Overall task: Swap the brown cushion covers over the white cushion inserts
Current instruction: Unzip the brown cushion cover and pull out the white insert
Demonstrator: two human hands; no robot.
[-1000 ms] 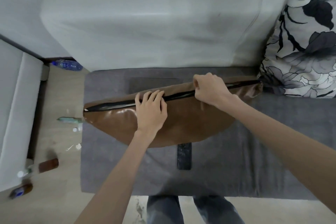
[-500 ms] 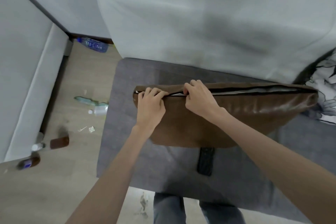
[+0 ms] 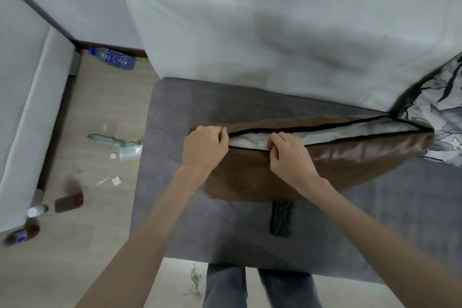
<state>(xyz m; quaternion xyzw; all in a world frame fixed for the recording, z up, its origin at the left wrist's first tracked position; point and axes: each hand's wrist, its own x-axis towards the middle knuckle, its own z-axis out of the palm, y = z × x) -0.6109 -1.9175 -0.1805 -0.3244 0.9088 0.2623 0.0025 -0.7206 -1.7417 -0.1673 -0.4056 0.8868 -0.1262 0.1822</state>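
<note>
A brown cushion cover (image 3: 350, 160) lies on the grey sofa seat (image 3: 225, 240) with its black-edged zip open along the top. The white insert (image 3: 350, 132) shows through the gap. My left hand (image 3: 203, 149) grips the cover's left corner at the zip's end, fingers curled. My right hand (image 3: 290, 155) pinches the near edge of the opening, a little right of the left hand.
A black remote (image 3: 280, 220) lies on the seat just under the cushion. A floral cushion (image 3: 442, 117) leans at the right. The pale sofa back (image 3: 275, 20) rises behind. Bottles (image 3: 112, 59) and litter lie on the wooden floor at left. My legs (image 3: 260, 287) stand at the seat's front edge.
The right hand has run the zip leftwards along the top, opening the cover. The gap has widened and the white insert now shows. The left hand has shifted to the left corner.
</note>
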